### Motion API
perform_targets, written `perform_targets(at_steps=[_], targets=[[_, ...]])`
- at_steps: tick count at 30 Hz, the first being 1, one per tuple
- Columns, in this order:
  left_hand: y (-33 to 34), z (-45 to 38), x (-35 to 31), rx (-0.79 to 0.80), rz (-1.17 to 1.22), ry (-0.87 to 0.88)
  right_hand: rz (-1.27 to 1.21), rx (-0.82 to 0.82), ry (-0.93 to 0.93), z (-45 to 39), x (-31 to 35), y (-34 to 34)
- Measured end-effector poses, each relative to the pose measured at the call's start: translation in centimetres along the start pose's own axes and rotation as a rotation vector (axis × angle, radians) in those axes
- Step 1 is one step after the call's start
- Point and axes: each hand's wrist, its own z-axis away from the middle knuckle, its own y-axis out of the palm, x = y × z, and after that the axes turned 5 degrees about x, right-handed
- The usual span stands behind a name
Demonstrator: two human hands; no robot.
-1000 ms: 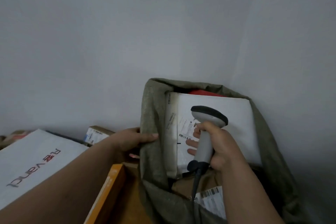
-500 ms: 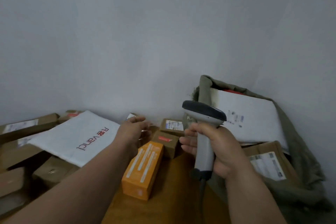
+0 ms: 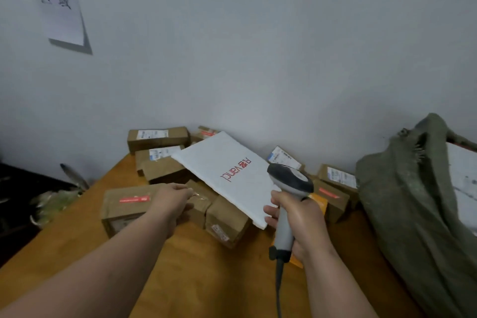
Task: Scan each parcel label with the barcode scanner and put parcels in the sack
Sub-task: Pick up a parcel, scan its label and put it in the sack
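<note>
1. Parcels lie heaped at the far side of the wooden table (image 3: pixel 201 261), against the grey wall (image 3: pixel 258 59): brown cardboard boxes, with a white mailer (image 3: pixel 227 170) printed in red resting tilted on top of them.
2. Right hand (image 3: pixel 299 219) is clenched round the handle of the barcode scanner (image 3: pixel 286 204), which stands upright with its dark head pointing left and its cable hanging down toward the near edge.
3. Left hand (image 3: pixel 173 196) reaches to the left part of the pile, fingers bent at a brown box with a red strip (image 3: pixel 124 206). It seems to touch a small taped box (image 3: pixel 198 204) just beside it, but blur hides whether anything is gripped, so I cannot tell.
4. An orange box (image 3: pixel 318 201) shows just behind the right hand, mostly covered.
5. On the right, the olive sack (image 3: pixel 402 201) slumps open, with a white parcel (image 3: pixel 462 175) showing inside its mouth.
6. A paper sign (image 3: pixel 58 0) with dark characters hangs on the wall at far left.
</note>
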Motion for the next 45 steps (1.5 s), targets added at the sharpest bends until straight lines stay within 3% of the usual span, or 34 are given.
perform_targets(at_steps=[5,11,16,22,27,31,34,37,40,45], targets=[[0.4,-3.7,0.3,-0.079,-0.416,0.143,-0.008,-0.021,0.075,-4.6,-2.8,2.4],[3.6,-9.7,-0.1,-0.094,-1.116,0.304,-0.015,-0.017,0.157,-11.0,-4.9,3.5],[6.2,-14.7,0.5,0.042,-1.527,0.504,0.064,-0.041,0.228,-14.7,-5.6,2.8],[6.6,-19.0,1.2,0.244,-1.752,0.510,0.098,-0.129,0.246,-15.6,-6.6,2.5],[6.2,-20.2,-2.0,0.137,-1.510,0.608,0.040,-0.294,0.118,-14.5,-5.7,2.6],[4.3,-19.0,-8.1,-0.041,-1.096,0.641,-0.073,-0.488,-0.023,-12.9,-3.3,3.3],[2.3,-16.3,-12.4,-0.054,-0.739,0.699,-0.113,-0.532,-0.057,-11.2,-1.7,4.1],[0.1,-13.5,-15.1,-0.011,-0.299,0.739,-0.112,-0.528,-0.049,-9.2,-0.6,5.5],[-3.1,-12.3,-16.0,0.178,0.129,0.600,-0.148,-0.526,-0.086,-6.8,0.6,7.3],[-8.3,-10.4,-12.7,0.349,0.194,0.485,-0.155,-0.424,-0.100,-2.6,1.6,9.6]])
